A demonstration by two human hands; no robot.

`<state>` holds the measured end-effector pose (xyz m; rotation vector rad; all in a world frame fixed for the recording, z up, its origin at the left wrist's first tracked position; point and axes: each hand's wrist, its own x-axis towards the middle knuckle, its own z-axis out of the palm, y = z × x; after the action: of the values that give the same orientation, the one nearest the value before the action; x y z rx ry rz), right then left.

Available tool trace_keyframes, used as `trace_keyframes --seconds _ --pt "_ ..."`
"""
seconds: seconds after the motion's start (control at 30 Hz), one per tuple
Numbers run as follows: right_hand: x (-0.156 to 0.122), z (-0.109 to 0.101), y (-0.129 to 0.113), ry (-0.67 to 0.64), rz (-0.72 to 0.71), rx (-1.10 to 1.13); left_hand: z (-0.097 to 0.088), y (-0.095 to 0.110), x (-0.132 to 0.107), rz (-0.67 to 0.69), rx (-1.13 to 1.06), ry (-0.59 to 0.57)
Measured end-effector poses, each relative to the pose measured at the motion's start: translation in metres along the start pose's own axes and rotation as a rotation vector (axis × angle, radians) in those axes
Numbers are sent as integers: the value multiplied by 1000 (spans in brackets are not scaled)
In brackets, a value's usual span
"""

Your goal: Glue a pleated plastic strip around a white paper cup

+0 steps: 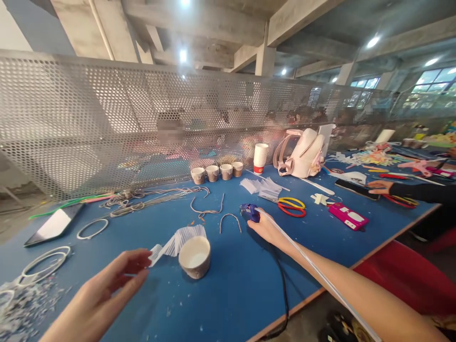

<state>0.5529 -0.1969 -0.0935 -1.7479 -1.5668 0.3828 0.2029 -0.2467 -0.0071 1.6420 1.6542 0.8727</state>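
Note:
My left hand (114, 287) pinches the near end of a pleated white paper strip (173, 243) at its fingertips. The strip runs back to a small paper cup (194, 259) and passes behind its rim; whether it is attached there I cannot tell. The cup stands upright, its pale inside facing up. In my right hand (265, 225) is a blue hot glue gun (250, 212), nozzle side away from me. A long clear glue stick (306, 259) extends from it back along my forearm, and a black cord (281, 270) hangs over the table edge. Two bent cord pieces (230, 216) lie beyond the cup.
Several small cups (212, 174) line the mesh partition (135, 123), beside stacked paper cups (261, 156) and a pink backpack (302, 154). Scissors (292, 207) and a magenta box (347, 216) lie right. White rings (46, 263) and paper scraps are left. Another person's hand (379, 186) reaches in.

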Motion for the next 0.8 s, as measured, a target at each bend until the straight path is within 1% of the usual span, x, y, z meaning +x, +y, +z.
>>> trace_keyframes --seconds 0.07,0.2,0.27,0.4,0.57,0.7,0.8 --pt "2 5 -1 13 -8 2 12 -9 -6 10 -15 -32" --pt "11 10 -5 33 -42 -1 35 -25 -13 39 -17 -135" --pt "20 13 -7 45 -50 -12 45 -32 -14 49 -22 -152" --pt "32 21 -8 51 -41 -50 61 -41 -12 59 21 -143" --pt "29 26 -7 66 -46 -87 73 -38 -10 89 115 -137" --pt "20 19 -7 57 -104 -78 79 -28 -10 119 161 -150" --pt "11 12 2 52 -150 -54 83 -21 -9 135 178 -137"
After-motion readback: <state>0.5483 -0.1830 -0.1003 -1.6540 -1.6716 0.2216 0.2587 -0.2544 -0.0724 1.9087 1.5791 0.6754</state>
